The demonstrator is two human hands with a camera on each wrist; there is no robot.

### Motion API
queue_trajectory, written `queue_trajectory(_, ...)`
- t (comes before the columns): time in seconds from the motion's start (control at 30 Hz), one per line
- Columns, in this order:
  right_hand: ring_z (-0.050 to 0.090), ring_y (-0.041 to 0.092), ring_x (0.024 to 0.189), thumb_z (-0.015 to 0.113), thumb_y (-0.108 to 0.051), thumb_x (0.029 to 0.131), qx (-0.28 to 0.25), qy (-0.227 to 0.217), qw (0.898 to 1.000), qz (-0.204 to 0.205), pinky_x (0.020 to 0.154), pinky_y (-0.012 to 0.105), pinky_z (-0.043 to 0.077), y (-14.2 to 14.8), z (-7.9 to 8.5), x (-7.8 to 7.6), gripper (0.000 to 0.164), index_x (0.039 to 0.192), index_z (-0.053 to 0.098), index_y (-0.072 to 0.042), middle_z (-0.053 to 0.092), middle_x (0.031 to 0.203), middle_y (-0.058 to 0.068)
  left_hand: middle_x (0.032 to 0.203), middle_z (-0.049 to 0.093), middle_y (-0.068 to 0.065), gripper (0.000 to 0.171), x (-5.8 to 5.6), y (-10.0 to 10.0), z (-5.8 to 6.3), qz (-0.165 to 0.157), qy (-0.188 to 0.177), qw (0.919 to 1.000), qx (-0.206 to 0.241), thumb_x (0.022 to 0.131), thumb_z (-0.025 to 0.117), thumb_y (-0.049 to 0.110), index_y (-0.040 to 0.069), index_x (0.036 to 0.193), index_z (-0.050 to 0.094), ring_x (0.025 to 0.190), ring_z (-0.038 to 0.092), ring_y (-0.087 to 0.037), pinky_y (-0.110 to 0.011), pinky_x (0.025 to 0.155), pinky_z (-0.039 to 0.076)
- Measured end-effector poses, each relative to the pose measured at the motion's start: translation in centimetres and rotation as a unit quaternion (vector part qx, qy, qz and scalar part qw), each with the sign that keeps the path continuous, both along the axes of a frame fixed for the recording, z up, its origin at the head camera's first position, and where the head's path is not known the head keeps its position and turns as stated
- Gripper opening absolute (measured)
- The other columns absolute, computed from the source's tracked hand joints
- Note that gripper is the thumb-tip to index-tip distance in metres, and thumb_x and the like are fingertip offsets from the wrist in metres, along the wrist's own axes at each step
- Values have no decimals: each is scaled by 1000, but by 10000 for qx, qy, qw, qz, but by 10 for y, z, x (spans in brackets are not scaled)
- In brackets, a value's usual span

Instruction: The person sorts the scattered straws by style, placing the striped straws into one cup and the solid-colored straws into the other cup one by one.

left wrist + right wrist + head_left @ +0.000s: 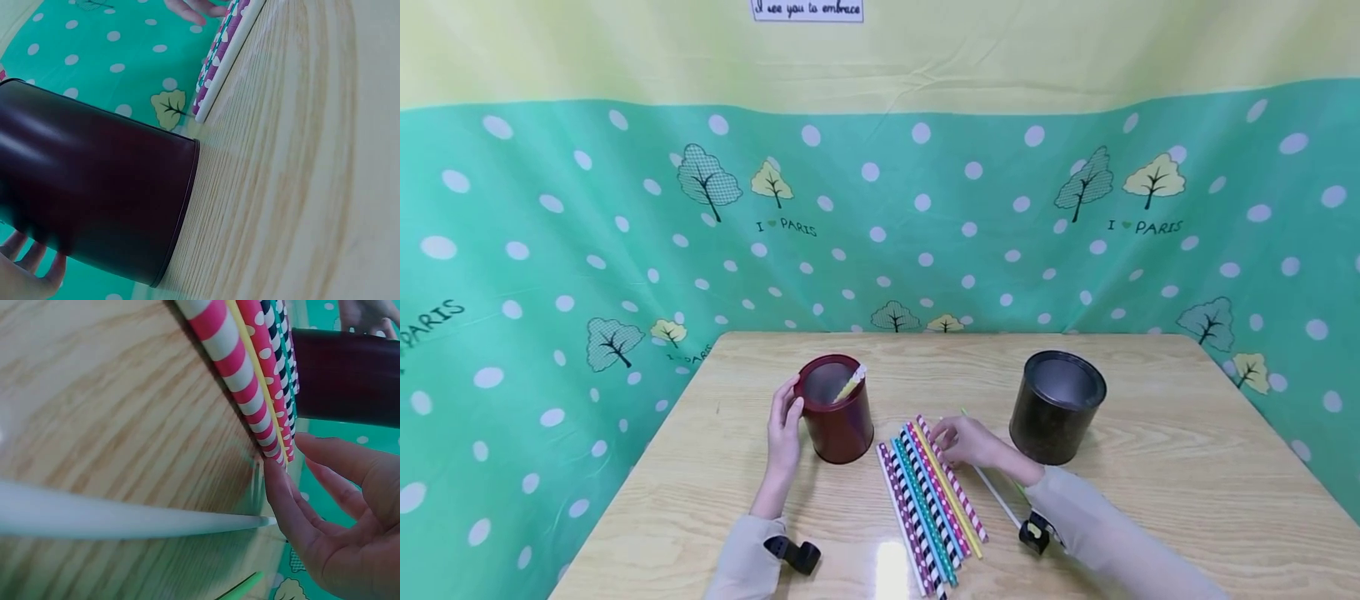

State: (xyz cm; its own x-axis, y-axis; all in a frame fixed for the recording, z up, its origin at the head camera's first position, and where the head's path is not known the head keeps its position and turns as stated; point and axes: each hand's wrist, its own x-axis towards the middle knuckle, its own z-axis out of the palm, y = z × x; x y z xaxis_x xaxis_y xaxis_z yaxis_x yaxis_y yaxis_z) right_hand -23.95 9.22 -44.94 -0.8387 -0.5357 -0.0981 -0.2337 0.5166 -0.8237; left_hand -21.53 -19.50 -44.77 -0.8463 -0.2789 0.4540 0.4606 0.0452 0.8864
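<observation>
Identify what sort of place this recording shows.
Likely an indoor spot staged for recording: a wood-grain table meets a backdrop printed with dots, trees and "PARIS", and colourful straws lie in a row between a dark red can and a black can.

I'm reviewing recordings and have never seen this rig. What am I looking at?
There is no machine: a person's left hand and right hand work bare. The widest picture comes from a head camera; the others come from wrist cameras, so things look tilted. On the table are straws, a red can, a black can, a white stick and a green stick. The left hand rests against the red can. The right hand's fingers are at the straws' far ends; whether they pinch one is unclear.
</observation>
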Motion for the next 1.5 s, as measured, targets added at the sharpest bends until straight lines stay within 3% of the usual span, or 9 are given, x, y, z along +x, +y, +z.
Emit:
queue_trajectory(0.27, 51, 13, 55, 64, 2, 74, 99, 28, 9999, -49, 49, 24, 40, 1, -5, -2, 22, 96, 61, 1, 52, 72, 6, 107, 52, 10, 35, 1, 0, 0, 22, -24, 10000, 23, 92, 40, 8, -6, 124, 40, 101, 47, -1, -15, 78, 38)
queue_trajectory(1.1, 49, 10, 47, 63, 6, 73, 144, -15, 9999, 4, 44, 22, 42, -2, -9, 2, 23, 95, 63, 3, 56, 60, 6, 107, 52, 7, 34, 1, 0, 2, 61, -87, 9999, 7, 92, 40, 7, -5, 124, 41, 100, 48, -2, -15, 78, 38)
queue_trajectory(1.27, 48, 9, 45, 63, 7, 72, 253, -35, 9996, -71, 43, 20, 40, -4, -7, 5, 23, 95, 63, 2, 56, 57, 4, 107, 51, 9, 34, 2, 1, 5, 44, -241, 9997, 74, 92, 39, 3, -6, 125, 40, 100, 47, -1, -15, 79, 38)
queue_trajectory(1.5, 46, 9, 45, 62, 5, 73, 326, -58, 9992, -226, 42, 19, 36, -3, -4, 7, 23, 96, 63, 0, 53, 54, 1, 105, 51, 11, 33, 13, 9, 20, 97, -185, 9998, -47, 91, 38, 0, -10, 123, 38, 98, 46, 1, -14, 77, 37)
